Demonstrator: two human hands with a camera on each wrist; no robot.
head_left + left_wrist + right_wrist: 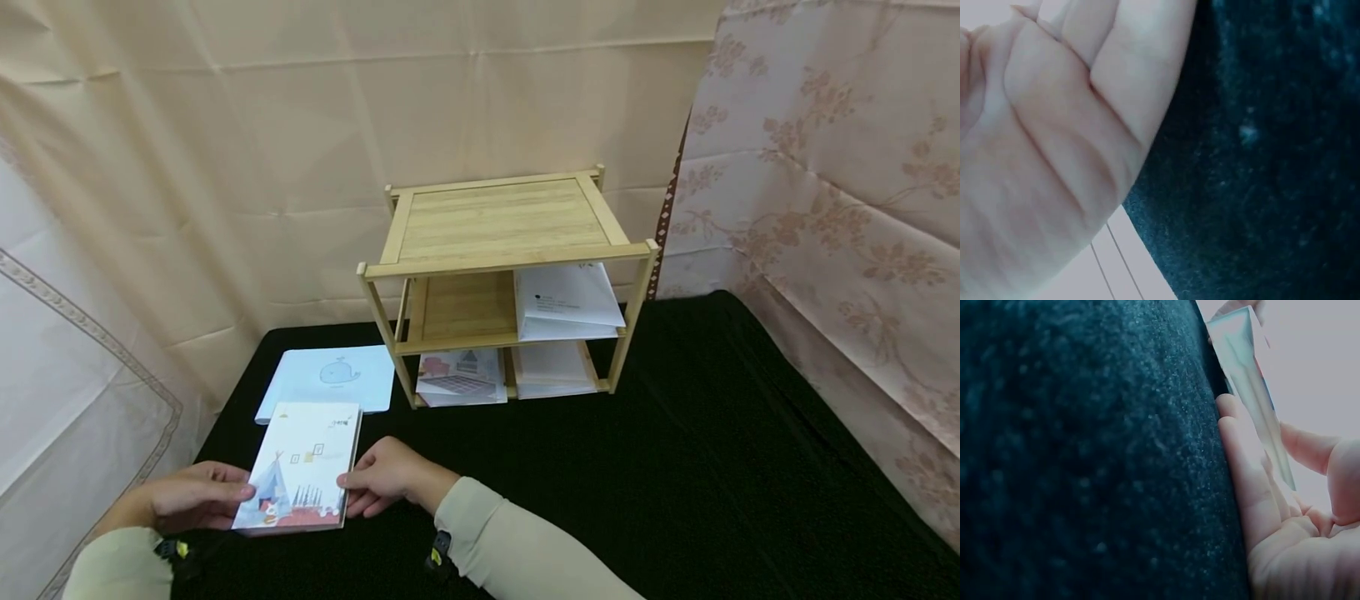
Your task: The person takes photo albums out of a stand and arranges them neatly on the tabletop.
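Observation:
A white notebook (pixel 303 462) with a printed tent and a red-and-blue scene lies at the front left, its upper end over a light blue whale notebook (pixel 300 383). My left hand (pixel 197 498) grips its lower left edge, thumb on the cover. At the right edge my right hand (pixel 390 477) pinches it, thumb above and fingers at the side and below. The right wrist view shows the notebook's page edge (pixel 1250 375) between thumb and fingers. In the left wrist view the palm (pixel 1054 156) fills the left side; what its fingers hold is hidden there.
A wooden shelf (pixel 502 221) stands at the back centre. White notebooks (pixel 566 302) lie on its middle tier at right; below are a printed notebook (pixel 461 379) and a white stack (pixel 553 367). Black cloth (pixel 712 467) covers the table; curtains (pixel 300 125) enclose it.

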